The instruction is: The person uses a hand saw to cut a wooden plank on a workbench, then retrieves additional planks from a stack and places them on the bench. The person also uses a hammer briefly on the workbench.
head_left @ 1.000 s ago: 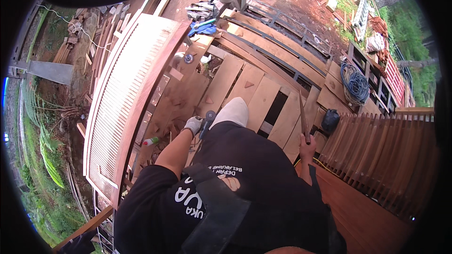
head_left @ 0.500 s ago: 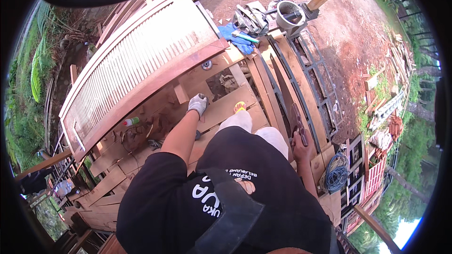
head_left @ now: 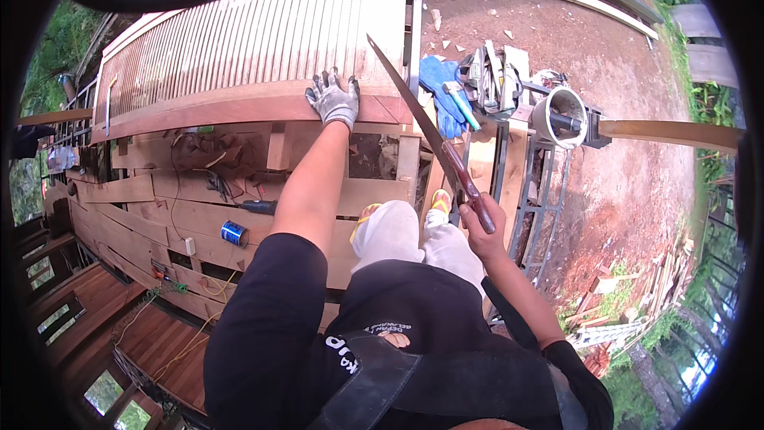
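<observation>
Timber panel [head_left: 231, 52], long, pale and slatted, spans the upper left; it looks heavy and stiff, its thin slats [head_left: 263, 36] perhaps breakable, so the solid reddish-brown rail [head_left: 239, 106] seems the sounder hold. There the grey-white-gloved left hand [head_left: 333, 100] rests, fingers spread. Rightward, a handsaw [head_left: 434, 132], tapering and dark-bladed, slants up-left, probably light and springy toward its tip; the bare right hand [head_left: 484, 225] grips its glossy reddish-brown wooden handle [head_left: 460, 170], the safest hold.

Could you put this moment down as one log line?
left hand: gloved, resting on slatted wooden panel | right hand: bare, holding handsaw | nearby: bucket, blue can
</observation>
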`<action>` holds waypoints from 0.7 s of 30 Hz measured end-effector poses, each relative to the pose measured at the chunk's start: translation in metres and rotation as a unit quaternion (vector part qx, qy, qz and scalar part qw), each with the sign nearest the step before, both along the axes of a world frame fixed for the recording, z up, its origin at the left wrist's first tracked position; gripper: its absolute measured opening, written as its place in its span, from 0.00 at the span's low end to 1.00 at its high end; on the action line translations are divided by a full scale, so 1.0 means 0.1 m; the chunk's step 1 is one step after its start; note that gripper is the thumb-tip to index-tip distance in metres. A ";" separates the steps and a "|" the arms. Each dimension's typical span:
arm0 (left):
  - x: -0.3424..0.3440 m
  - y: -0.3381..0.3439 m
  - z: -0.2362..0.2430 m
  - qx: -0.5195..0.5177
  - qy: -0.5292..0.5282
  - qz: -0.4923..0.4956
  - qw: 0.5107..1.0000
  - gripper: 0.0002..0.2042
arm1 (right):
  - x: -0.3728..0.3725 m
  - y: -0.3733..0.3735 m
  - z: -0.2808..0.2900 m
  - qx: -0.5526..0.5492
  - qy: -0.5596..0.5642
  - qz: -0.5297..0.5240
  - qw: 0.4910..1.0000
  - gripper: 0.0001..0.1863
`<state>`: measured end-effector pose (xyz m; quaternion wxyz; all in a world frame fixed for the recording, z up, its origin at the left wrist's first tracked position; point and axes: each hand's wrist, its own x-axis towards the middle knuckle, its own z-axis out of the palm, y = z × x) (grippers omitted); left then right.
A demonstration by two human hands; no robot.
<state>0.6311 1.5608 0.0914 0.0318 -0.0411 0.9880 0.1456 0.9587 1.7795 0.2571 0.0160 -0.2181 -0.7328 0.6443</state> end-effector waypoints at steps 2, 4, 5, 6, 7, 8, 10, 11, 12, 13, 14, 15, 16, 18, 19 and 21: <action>0.13 0.10 -0.12 -0.112 0.042 0.002 0.993 0.31 | -0.23 0.13 -0.28 -0.021 0.010 0.028 0.999 0.05; 0.08 0.24 -0.06 -0.089 0.041 -0.002 0.995 0.30 | -0.43 0.30 -0.49 -0.031 0.023 0.039 0.998 0.05; 0.13 0.12 -0.12 -0.099 0.050 0.002 0.994 0.30 | -0.47 0.29 -0.59 -0.049 0.020 0.052 0.997 0.05; 0.18 0.00 -0.14 -0.109 0.064 0.005 0.992 0.30 | -0.50 0.26 -0.69 -0.067 0.022 0.063 0.995 0.05; 0.19 0.01 -0.14 -0.120 0.068 0.011 0.990 0.29 | -0.53 0.27 -0.81 -0.084 0.023 0.066 0.994 0.05; 0.21 -0.01 -0.12 -0.110 0.072 0.020 0.991 0.28 | -0.57 0.27 -0.92 -0.090 0.026 0.079 0.992 0.05; 0.19 0.02 -0.15 -0.078 0.133 0.008 0.988 0.26 | -0.58 0.27 -1.03 -0.087 0.040 0.088 0.992 0.04; 0.22 0.02 -0.15 -0.043 0.185 0.007 0.982 0.21 | -0.56 0.25 -1.07 -0.095 0.032 0.093 0.991 0.04; 0.23 0.06 -0.11 -0.036 0.184 0.010 0.982 0.19 | -0.55 0.27 -1.12 -0.093 0.034 0.096 0.990 0.04; 0.23 0.10 -0.06 -0.030 0.185 0.012 0.982 0.17 | -0.55 0.28 -1.18 -0.091 0.038 0.098 0.990 0.04; 0.24 0.13 -0.06 -0.023 0.186 0.014 0.982 0.16 | -0.55 0.30 -1.23 -0.090 0.042 0.099 0.990 0.04; 0.23 0.10 -0.12 -0.023 0.217 0.011 0.976 0.13 | -0.55 0.32 -1.24 -0.049 0.054 0.111 0.991 0.06; 0.23 0.07 -0.16 -0.011 0.219 0.002 0.976 0.12 | -0.56 0.32 -1.24 -0.051 0.052 0.117 0.990 0.05; 0.24 0.09 -0.22 -0.035 0.256 0.012 0.966 0.11 | -0.57 0.32 -1.22 -0.054 0.051 0.126 0.989 0.04; 0.25 0.10 -0.20 -0.023 0.251 0.013 0.968 0.12 | -0.57 0.29 -1.24 -0.022 0.076 0.121 0.989 0.04; 0.25 0.09 -0.26 -0.029 0.250 0.015 0.968 0.14 | -0.53 0.27 -1.29 0.023 0.099 0.130 0.986 0.04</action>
